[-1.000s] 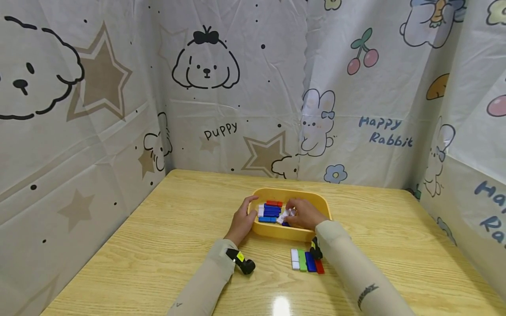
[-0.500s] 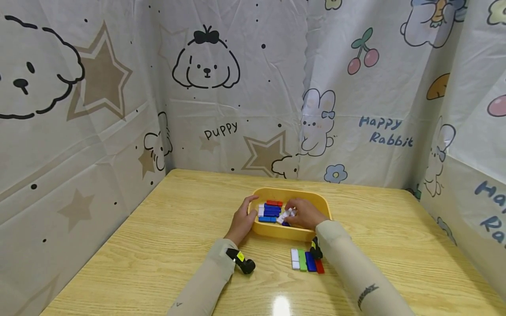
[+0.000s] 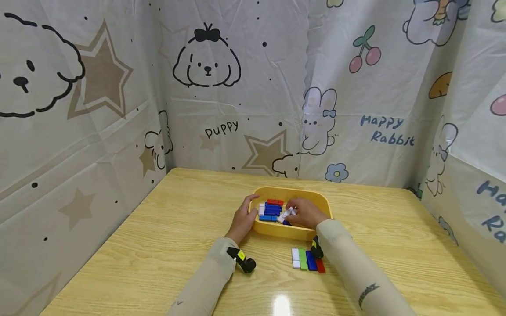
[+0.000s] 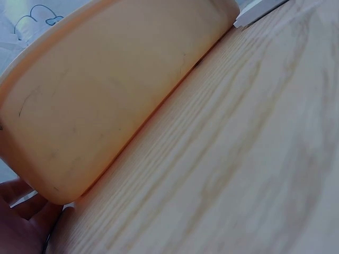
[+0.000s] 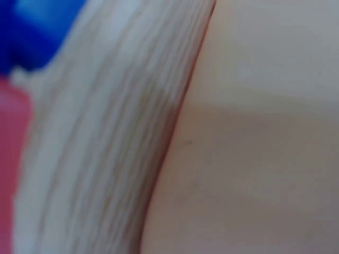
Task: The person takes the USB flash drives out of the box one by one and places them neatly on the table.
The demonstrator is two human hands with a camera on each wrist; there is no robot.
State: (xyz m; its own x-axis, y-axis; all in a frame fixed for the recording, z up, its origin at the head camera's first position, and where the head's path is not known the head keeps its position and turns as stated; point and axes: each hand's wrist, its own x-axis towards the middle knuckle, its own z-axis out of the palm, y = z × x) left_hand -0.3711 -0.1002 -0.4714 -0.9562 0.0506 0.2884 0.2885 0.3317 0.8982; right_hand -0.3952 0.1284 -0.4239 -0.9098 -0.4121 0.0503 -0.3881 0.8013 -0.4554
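A yellow tray [image 3: 316, 198] sits mid-table with several blue, red and white flat blocks [image 3: 270, 210] inside. My left hand [image 3: 242, 220] grips the tray's left rim, thumb over the edge. My right hand [image 3: 303, 212] reaches into the tray and pinches a white block [image 3: 285, 215]. The left wrist view shows the tray's outer wall [image 4: 106, 95] close up on the wood. In the blurred right wrist view, the tray wall [image 5: 254, 127] fills the right side, with blue and red blocks at the left edge.
A row of white, green, blue and red blocks [image 3: 307, 259] lies on the wooden table [image 3: 166, 245] in front of the tray, beside my right wrist. Printed cartoon curtains close in the table at the back and on both sides.
Almost nothing has moved. Both hands hold the same places at the tray; the head view has shifted very slightly.
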